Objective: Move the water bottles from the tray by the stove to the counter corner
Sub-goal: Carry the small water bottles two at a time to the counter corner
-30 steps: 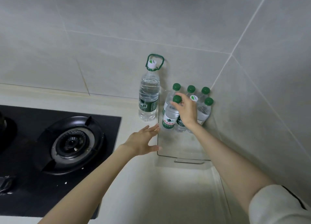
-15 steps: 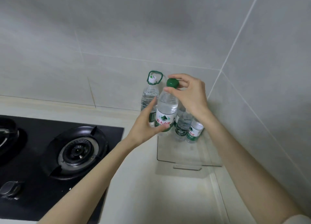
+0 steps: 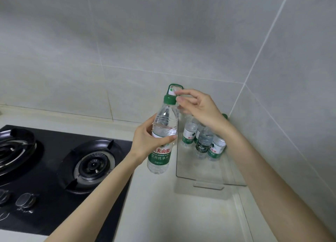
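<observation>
**Lifted bottle drifts left, off the tray**

Head view: since half a second ago, the clear plastic water bottle with green cap and green-and-white label [image 3: 160, 145] has come lower and leftward. It now hangs slightly tilted over the pale counter [image 3: 154, 205], between the black gas stove [image 3: 91, 161] and the left edge of the clear flat tray [image 3: 209, 177]. The left hand [image 3: 145, 141] is wrapped round the bottle's upper body. The right hand [image 3: 198, 107] has curled fingertips at the cap's right edge; I cannot tell whether they pinch it or have let go.

By my reading this bottle is taken but not yet set down, and the rest remain. At least three small green-labelled bottles [image 3: 202, 147] stand upright and water-filled at the tray's far right, in the wall corner. A taller bottle's green loop handle [image 3: 175, 86] shows behind the cap.
</observation>
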Tool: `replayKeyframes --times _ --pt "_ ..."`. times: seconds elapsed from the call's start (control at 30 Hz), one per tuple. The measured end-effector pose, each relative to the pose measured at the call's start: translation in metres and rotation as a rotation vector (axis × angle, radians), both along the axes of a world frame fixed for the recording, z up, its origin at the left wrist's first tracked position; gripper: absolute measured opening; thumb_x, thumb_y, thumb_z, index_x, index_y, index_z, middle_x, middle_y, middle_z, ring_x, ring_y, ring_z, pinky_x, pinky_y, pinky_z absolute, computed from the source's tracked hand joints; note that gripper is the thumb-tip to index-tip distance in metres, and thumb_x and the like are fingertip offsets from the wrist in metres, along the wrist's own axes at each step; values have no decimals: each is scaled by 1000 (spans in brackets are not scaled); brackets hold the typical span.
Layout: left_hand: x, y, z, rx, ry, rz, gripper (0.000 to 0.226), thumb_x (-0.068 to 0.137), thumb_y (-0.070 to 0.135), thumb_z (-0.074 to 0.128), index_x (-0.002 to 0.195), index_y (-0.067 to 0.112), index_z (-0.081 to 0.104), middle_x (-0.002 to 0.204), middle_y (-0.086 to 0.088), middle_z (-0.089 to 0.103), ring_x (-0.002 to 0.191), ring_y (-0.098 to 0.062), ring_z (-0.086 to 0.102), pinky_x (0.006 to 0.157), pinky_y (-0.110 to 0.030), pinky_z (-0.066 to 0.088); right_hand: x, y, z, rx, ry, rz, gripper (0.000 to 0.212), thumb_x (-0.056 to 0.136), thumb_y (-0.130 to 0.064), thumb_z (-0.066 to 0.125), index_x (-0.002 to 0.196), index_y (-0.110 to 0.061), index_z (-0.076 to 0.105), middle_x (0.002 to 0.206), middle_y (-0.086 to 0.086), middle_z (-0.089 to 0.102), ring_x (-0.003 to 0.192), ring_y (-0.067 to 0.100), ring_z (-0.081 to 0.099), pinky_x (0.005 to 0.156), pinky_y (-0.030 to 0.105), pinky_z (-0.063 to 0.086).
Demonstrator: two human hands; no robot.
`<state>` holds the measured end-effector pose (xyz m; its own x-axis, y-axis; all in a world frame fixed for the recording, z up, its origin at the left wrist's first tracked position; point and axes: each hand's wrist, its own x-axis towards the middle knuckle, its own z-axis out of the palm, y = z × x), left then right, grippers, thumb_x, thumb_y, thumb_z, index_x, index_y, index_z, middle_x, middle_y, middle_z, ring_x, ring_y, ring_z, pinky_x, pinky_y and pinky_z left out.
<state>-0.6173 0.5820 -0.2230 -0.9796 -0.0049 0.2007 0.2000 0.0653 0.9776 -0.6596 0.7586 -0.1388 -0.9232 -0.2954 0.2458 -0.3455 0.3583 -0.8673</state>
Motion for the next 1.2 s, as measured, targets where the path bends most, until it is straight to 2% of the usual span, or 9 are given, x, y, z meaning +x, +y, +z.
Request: replayKeyframes --times 0.1,0.17,0.3,0.43,0.53,0.63,0.83,0.97,1.2 --pt "1 -4 -1 -13 -3 18 64 63 7 88 119 24 64 101 5 75 93 -13 72 81 -28 57 -20 21 -30 247 0 -130 40 93 -36 61 129 -20 58 131 -4 61 117 10 59 105 30 44" --pt "2 -6 -1 -33 -4 20 61 63 7 88 117 25 65 98 7 75 91 -11 72 78 -24 57 -40 38 -59 430 -38 -245 44 92 -31 63 132 -17 54 137 -1 56 124 17 53 105 31 40" --pt "-2 -5 1 -45 -14 26 58 63 7 88 114 23 66 93 10 76 86 -7 72 70 -17 55 -75 65 -106 623 -105 -417 52 88 -21 64 136 -8 50 135 12 53 126 28 47 106 42 40" --pt "-7 -4 1 -57 -36 26 58 64 8 87 116 22 66 91 12 76 84 -6 72 67 -15 54 -88 75 -126 628 -120 -503 42 91 -14 62 130 -1 52 129 17 56 118 34 55 98 41 47" --pt "-10 -4 1 -77 -32 24 61 63 9 88 119 19 65 96 7 76 87 -9 72 70 -18 56 -90 81 -137 596 -96 -587 35 89 -5 61 123 -6 60 123 16 63 107 34 62 88 38 52" --pt "-11 -3 2 -77 -27 20 62 64 8 87 119 23 64 96 9 75 86 -6 72 68 -16 54 -87 82 -138 547 -82 -615 34 85 -11 69 119 -11 66 117 16 67 106 34 64 88 38 53" --pt "-6 -4 0 -84 -31 21 61 64 6 87 119 20 65 94 13 75 85 -4 72 68 -14 53 -70 71 -138 533 -61 -539 37 78 -13 79 114 -13 70 115 11 71 105 29 66 90 37 53" --pt "2 -9 -5 -82 -37 27 60 63 8 87 118 20 65 96 9 76 87 -6 72 72 -17 55 -61 63 -136 508 -60 -448 41 76 -16 81 116 -11 69 124 6 67 116 24 61 102 33 46" --pt "9 -20 -19 -93 -79 81 58 62 8 88 114 21 67 92 11 76 84 -6 72 71 -18 55 -49 53 -145 418 -33 -355 37 73 -16 82 109 -18 72 110 4 73 102 21 65 89 36 52"
